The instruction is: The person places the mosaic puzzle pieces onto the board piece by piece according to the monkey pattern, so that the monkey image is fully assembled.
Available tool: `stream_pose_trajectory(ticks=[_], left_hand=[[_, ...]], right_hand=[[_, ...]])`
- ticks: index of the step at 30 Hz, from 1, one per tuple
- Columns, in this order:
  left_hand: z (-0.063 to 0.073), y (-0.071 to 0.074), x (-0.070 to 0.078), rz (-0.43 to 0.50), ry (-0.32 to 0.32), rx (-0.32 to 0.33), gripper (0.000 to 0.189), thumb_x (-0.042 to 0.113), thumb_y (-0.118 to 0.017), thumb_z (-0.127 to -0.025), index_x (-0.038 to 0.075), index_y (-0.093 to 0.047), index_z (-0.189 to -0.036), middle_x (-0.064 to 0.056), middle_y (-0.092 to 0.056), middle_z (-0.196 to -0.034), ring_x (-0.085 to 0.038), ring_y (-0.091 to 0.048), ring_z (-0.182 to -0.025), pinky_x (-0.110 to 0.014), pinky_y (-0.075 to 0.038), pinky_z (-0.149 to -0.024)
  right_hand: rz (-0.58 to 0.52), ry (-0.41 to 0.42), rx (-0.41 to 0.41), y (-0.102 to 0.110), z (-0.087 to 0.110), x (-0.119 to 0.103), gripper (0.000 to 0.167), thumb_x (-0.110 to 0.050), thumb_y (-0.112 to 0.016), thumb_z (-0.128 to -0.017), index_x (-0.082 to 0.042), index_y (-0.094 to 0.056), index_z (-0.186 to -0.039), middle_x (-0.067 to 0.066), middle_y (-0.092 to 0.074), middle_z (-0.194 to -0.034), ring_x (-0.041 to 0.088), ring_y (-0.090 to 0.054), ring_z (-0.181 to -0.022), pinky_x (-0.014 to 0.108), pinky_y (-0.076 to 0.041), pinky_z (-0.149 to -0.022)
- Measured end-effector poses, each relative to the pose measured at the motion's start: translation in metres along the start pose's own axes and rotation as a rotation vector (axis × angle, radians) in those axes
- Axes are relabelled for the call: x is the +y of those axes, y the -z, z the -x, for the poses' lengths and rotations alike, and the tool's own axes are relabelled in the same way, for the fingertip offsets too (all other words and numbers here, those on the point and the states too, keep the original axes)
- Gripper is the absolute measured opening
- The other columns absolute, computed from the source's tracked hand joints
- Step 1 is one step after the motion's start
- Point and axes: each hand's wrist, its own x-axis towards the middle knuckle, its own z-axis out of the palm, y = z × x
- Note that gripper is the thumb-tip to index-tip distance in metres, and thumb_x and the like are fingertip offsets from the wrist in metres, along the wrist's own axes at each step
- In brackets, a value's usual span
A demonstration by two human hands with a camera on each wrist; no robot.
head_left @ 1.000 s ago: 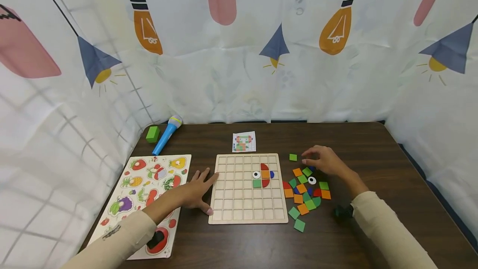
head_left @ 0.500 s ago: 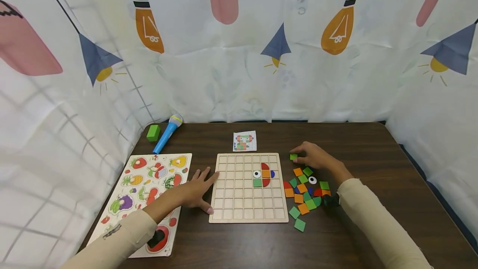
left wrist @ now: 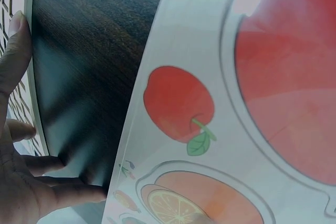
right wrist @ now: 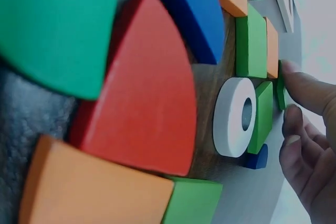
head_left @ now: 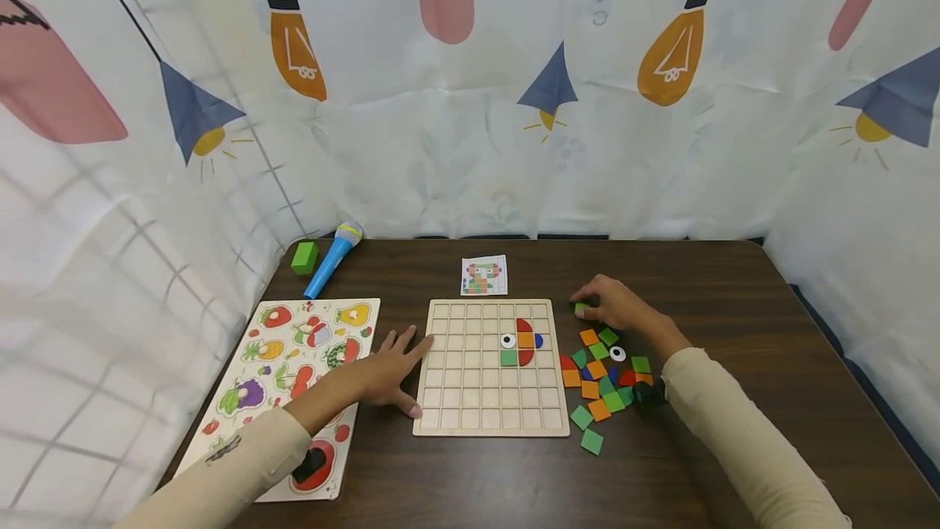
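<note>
A wooden grid board [head_left: 463, 398] lies mid-table, bearing a small cluster of red, orange, blue, green and eye-patterned pieces at its upper right. Against its left edge rests my left hand [head_left: 391, 370], fingers spread; the left wrist view shows the thumb and a finger touching the board rim [left wrist: 35, 98]. Beyond the loose pieces, my right hand [head_left: 615, 302] pinches a green square tile [head_left: 580, 308] between thumb and fingers, low over the table. In the right wrist view only a thin part of that green tile [right wrist: 281, 85] shows.
Right of the board lie several loose tiles, including an orange square [head_left: 590, 389] and a white eye piece [head_left: 618, 353]. A pattern card [head_left: 485, 275] lies behind the board. At left are a fruit puzzle board [head_left: 275, 374], a toy microphone [head_left: 334, 260] and a green block [head_left: 304, 258].
My right hand has moved left to the separate green tile and taken hold of it. The left hand has stayed at the board's edge. The head view has shifted slightly.
</note>
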Motion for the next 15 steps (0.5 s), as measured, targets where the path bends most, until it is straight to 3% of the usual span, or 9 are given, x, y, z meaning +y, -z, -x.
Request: stream_pose_trajectory(ticks=[10,15], left_hand=[[-0.0012,0.0,0.0009,-0.001,0.002,0.002,0.113,0.048,-0.086,-0.074,0.012,-0.022,-0.16,-0.026,-0.012,-0.165,-0.057,-0.009,-0.149,-0.068,-0.032,-0.11],[0.0,0.0009,0.0007,0.002,0.002,-0.004,0.112,0.047,-0.085,-0.075,0.012,-0.022,-0.16,-0.026,-0.01,-0.165,-0.057,-0.008,-0.149,-0.068,-0.031,-0.11]], right_hand=[[-0.005,-0.058,0.042,0.0004,0.0022,-0.0013,0.028,-0.025,-0.075,-0.092,-0.009,-0.076,-0.114,0.016,-0.062,-0.12,0.035,-0.059,-0.111,0.056,-0.045,-0.101],[-0.022,-0.047,0.026,-0.0007,0.0005,-0.0033,0.022,-0.024,-0.074,-0.093,-0.009,-0.069,-0.109,0.013,-0.064,-0.111,0.028,-0.059,-0.097,0.051,-0.05,-0.091]])
